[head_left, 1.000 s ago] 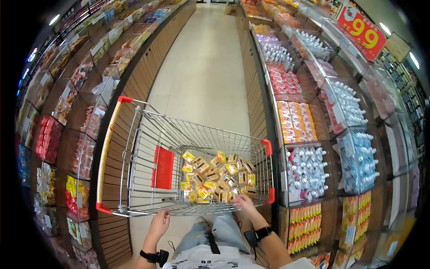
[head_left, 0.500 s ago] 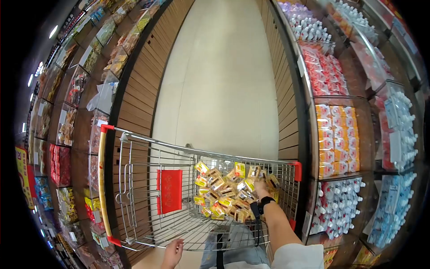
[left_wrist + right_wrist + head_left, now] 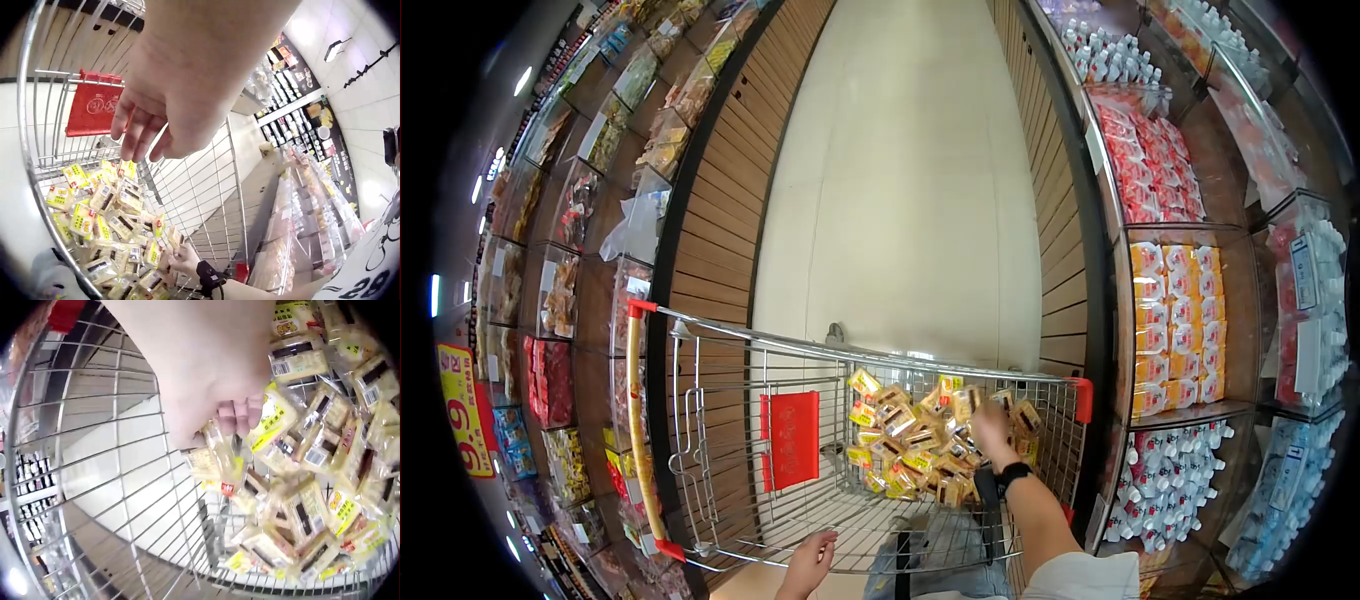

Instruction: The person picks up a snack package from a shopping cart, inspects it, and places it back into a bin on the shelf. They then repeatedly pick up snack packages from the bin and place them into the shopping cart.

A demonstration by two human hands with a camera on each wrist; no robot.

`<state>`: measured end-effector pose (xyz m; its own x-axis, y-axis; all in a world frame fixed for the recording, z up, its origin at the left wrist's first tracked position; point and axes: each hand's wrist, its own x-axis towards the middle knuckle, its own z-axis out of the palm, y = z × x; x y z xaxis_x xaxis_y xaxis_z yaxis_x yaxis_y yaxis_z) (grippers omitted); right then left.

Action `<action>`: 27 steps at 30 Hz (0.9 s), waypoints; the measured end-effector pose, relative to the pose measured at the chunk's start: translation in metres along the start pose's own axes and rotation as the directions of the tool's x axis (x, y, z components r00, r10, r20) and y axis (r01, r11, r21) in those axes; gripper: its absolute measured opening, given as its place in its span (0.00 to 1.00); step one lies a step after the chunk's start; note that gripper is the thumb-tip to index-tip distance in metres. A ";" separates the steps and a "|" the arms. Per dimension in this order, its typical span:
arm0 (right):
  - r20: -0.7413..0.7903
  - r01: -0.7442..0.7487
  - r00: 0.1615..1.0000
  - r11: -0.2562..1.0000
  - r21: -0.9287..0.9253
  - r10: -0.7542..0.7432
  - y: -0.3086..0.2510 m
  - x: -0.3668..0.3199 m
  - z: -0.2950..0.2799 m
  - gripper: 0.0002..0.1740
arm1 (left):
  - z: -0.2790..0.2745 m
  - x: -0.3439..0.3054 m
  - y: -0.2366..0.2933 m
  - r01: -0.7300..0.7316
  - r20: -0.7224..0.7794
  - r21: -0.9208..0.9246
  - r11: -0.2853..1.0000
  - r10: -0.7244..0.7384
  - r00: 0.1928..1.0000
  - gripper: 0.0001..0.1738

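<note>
My right hand reaches into the metal shopping cart, over a heap of clear-wrapped snack packs at the cart's right end. These are pale, block-shaped packs with yellow labels or dark strips. In the right wrist view, its fingers curl around one wrapped snack pack, partly hidden under the palm. My left hand hangs by the cart's near side in the head view, fingers loosely bent and holding nothing. In the left wrist view, that hand hangs above the heap, and the right hand shows among the packs.
A red panel hangs inside the cart, whose yellow handle is at the left. Shelves with bagged goods line the left side. Orange-and-white packs and white-capped pouches fill the right shelves. Pale floor runs between.
My right hand went from the cart's near rim down into the heap and now grips a snack pack. The left hand stays near the rim. The view has tilted and shifted.
</note>
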<state>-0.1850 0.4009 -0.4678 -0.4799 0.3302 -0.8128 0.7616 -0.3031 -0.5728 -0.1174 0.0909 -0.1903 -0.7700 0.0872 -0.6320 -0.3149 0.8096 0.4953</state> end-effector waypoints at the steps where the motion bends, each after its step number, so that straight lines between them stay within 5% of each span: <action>1: 0.056 0.047 0.997 0.999 -0.015 -0.047 -0.026 -0.032 0.000 0.07 | -0.001 0.001 0.002 -0.023 -0.004 -0.021 1.000 0.023 1.000 0.11; 4: 0.451 -0.040 0.892 0.987 0.156 -0.035 0.005 -0.043 0.009 0.07 | -0.007 0.007 0.009 -0.109 0.029 -0.013 0.994 0.110 0.994 0.11; 7: 0.690 0.254 0.723 0.940 -0.229 -0.027 -0.083 -0.137 0.009 0.12 | -0.017 0.012 0.029 -0.174 -0.060 -0.129 0.976 0.168 0.984 0.13; 10: 0.911 0.615 0.361 0.785 -0.071 -0.201 -0.102 -0.182 0.016 0.15 | -0.039 0.008 0.071 -0.226 -0.079 -0.299 0.927 0.212 0.974 0.16; 13: 0.960 0.738 0.200 0.675 -0.017 -0.195 -0.135 -0.245 0.020 0.15 | -0.058 -0.010 0.076 -0.172 0.080 -0.474 0.864 0.237 0.968 0.17; 14: 0.960 0.718 0.201 0.696 -0.008 -0.196 -0.145 -0.265 0.020 0.15 | -0.064 -0.015 0.075 -0.138 0.155 -0.524 0.841 0.253 0.955 0.17; 17: 0.869 0.715 0.198 0.674 0.189 -0.453 -0.153 -0.318 0.024 0.13 | -0.086 -0.048 0.084 -0.149 0.094 -0.753 0.641 0.330 0.939 0.14; 18: 0.880 0.685 0.186 0.700 0.203 -0.437 -0.151 -0.331 0.026 0.12 | -0.096 -0.066 0.096 -0.160 0.068 -0.782 0.602 0.338 0.939 0.12; 25: 0.853 0.390 0.283 0.865 0.316 -0.439 -0.117 -0.454 0.057 0.14 | -0.137 -0.144 0.029 -0.449 -0.072 -0.699 0.557 0.570 0.818 0.08; 27: 0.860 0.443 0.216 0.832 0.335 -0.461 -0.101 -0.477 0.075 0.16 | -0.147 -0.166 0.002 -0.572 -0.153 -0.607 0.552 0.625 0.765 0.09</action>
<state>-0.0654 0.2073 -0.0301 -0.8298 -0.5580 -0.0024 0.2751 -0.4054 -0.8717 -0.0721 -0.0074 0.0029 -0.8711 0.4840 -0.0828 -0.0700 0.0446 0.9966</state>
